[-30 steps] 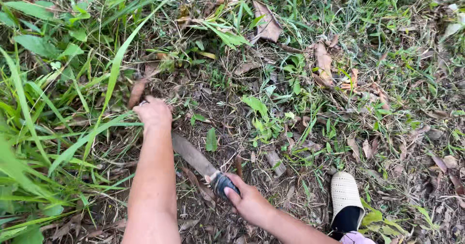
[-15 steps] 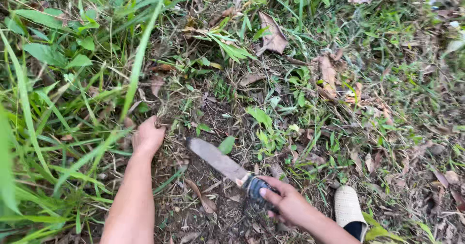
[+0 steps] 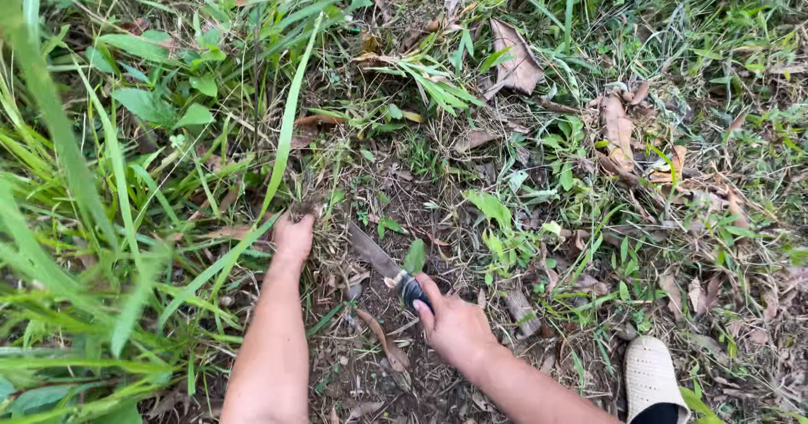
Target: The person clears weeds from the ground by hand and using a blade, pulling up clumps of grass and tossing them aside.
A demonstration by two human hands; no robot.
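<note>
My left hand [image 3: 292,237] is closed around the base of a clump of long green grass [image 3: 286,129] at the ground, left of centre. My right hand [image 3: 454,327] grips the dark handle of a knife [image 3: 383,264] with a broad, dirty blade. The blade points up and to the left, low over the bare soil, with its tip close to my left hand. Dry stems and brown leaves lie around both hands.
Tall green grass [image 3: 93,222] fills the left side. Dead brown leaves [image 3: 515,58] and low weeds [image 3: 505,222] cover the ground to the right. A cream shoe [image 3: 650,378] on my foot stands at the bottom right.
The knife blade has swung in closer to my left hand and lower to the soil. My left hand stays at the grass base.
</note>
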